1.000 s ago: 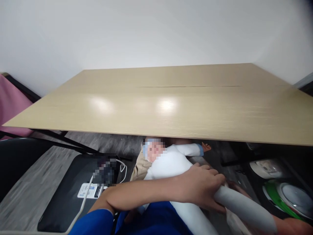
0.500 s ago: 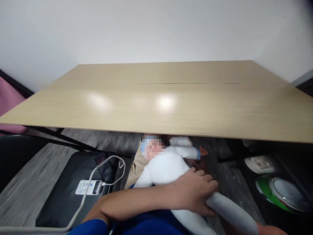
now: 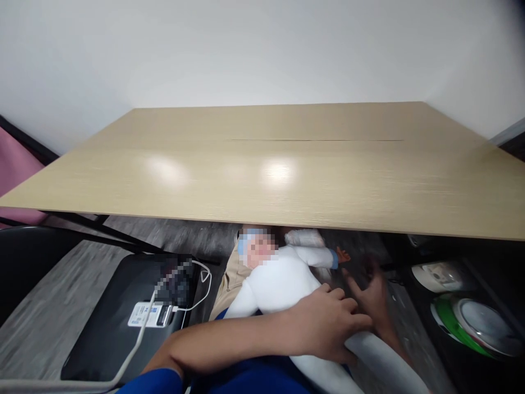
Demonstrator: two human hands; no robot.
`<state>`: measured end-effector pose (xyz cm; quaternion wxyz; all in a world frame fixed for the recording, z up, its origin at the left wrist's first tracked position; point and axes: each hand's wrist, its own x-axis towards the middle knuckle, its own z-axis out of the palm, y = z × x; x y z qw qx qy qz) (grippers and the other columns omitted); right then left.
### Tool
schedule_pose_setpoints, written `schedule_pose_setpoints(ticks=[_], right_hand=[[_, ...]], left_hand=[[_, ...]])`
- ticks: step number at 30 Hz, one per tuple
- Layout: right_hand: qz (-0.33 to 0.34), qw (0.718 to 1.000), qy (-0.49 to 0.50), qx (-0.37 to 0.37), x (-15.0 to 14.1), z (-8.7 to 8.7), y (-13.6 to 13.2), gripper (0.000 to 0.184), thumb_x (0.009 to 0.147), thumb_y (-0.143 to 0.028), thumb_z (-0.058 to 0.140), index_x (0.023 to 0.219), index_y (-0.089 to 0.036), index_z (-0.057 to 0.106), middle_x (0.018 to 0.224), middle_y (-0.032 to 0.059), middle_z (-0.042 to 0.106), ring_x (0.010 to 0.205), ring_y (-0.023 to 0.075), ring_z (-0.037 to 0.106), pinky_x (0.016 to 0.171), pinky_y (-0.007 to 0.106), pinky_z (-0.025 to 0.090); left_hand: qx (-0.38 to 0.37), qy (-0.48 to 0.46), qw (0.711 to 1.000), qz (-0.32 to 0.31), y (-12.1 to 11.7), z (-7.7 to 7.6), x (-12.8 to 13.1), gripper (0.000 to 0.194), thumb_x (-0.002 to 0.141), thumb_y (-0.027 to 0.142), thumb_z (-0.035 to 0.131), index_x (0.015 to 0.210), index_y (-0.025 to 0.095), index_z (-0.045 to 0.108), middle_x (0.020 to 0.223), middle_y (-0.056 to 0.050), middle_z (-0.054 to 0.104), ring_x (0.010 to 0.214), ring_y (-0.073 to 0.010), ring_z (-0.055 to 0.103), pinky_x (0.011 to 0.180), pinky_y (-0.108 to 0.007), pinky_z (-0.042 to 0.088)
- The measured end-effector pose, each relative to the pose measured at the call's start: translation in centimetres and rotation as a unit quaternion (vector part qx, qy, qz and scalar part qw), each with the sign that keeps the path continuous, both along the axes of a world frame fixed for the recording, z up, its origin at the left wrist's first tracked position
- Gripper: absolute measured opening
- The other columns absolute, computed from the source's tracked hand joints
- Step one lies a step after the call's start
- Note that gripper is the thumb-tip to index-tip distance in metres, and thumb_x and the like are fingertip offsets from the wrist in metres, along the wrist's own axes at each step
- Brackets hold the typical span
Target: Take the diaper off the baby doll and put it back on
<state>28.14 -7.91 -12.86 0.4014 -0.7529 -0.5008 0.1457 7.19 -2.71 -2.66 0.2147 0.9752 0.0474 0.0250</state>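
A doll [image 3: 283, 279] in a white suit with blue cuffs lies across my lap, its head just under the front edge of the light wooden table [image 3: 287, 164]. My left hand [image 3: 328, 323] reaches across from the left and is closed over the doll's hips and upper leg. Just beyond it, my right hand [image 3: 371, 298] is raised with fingers spread. It is a little blurred, holds nothing, and is near the doll's outstretched arm. The doll's white leg runs off toward the lower right.
To my left, a black flat case [image 3: 102, 323] carries a white-labelled device [image 3: 150, 314] with a white cable [image 3: 137, 342]. Under the table at right stand a green-rimmed lid and bowls [image 3: 471, 323]. Pink fabric [image 3: 16, 169] and a black seat [image 3: 28, 262] are at far left.
My right hand has come up into view beside the left, fingers spread. The left hand stays closed on the doll, which has barely shifted.
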Motion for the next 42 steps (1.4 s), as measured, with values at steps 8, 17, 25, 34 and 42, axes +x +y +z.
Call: schedule_pose_setpoints(ticks=[8, 17, 25, 34, 42], right_hand=[[0.35, 0.918, -0.18, -0.05, -1.8, 2.5, 6.1, 0.065, 0.1, -0.028, 0.064, 0.164, -0.022, 0.05, 0.156, 0.0155, 0.062, 0.144, 0.0351, 0.057, 0.125, 0.058, 0.044], [0.457, 0.858, -0.201, -0.122, -9.5, 7.5, 10.7, 0.041, 0.099, -0.009, 0.053, 0.137, -0.016, 0.063, 0.132, 0.0131, 0.069, 0.117, 0.0268, 0.066, 0.106, 0.041, 0.052], [0.479, 0.867, -0.13, -0.035, -10.6, 12.5, 9.2, 0.063, 0.09, -0.004, 0.055, 0.15, -0.02, 0.054, 0.138, 0.0105, 0.066, 0.13, 0.0287, 0.063, 0.112, 0.046, 0.052], [0.346, 0.928, 0.031, 0.137, -8.3, 14.4, 4.0, 0.054, 0.093, -0.009, 0.055, 0.142, -0.032, 0.062, 0.132, 0.0049, 0.072, 0.122, 0.0246, 0.07, 0.105, 0.041, 0.058], [0.155, 0.975, 0.033, 0.158, -5.4, 16.1, 5.6, 0.049, 0.09, -0.026, 0.067, 0.139, -0.025, 0.064, 0.137, 0.0089, 0.074, 0.122, 0.0286, 0.071, 0.102, 0.042, 0.059]], left_hand=[[-0.003, -0.03, 0.998, -0.052, 0.5, 1.0, -1.0, 0.047, 0.096, 0.046, 0.078, 0.135, 0.021, 0.077, 0.12, -0.01, 0.073, 0.117, -0.0298, 0.063, 0.107, -0.045, 0.046], [-0.004, -0.04, 0.998, 0.048, -0.6, 2.6, -5.1, 0.052, 0.103, 0.051, 0.072, 0.147, 0.025, 0.068, 0.145, -0.008, 0.067, 0.13, -0.0303, 0.058, 0.112, -0.047, 0.044], [-0.093, -0.192, 0.977, 0.014, -2.5, 4.6, -8.7, 0.053, 0.103, 0.049, 0.073, 0.149, 0.024, 0.063, 0.142, -0.008, 0.074, 0.131, -0.0228, 0.068, 0.12, -0.037, 0.052], [0.199, -0.507, 0.774, 0.324, -3.7, -0.6, -17.6, 0.036, 0.084, 0.038, 0.082, 0.102, 0.03, 0.052, 0.09, 0.001, 0.059, 0.071, -0.0167, 0.061, 0.07, -0.04, 0.065], [0.027, -0.271, 0.874, 0.403, 4.5, 2.6, -18.1, 0.069, 0.098, 0.034, 0.074, 0.152, 0.025, 0.033, 0.143, -0.015, 0.063, 0.126, -0.0284, 0.073, 0.099, -0.041, 0.063]])
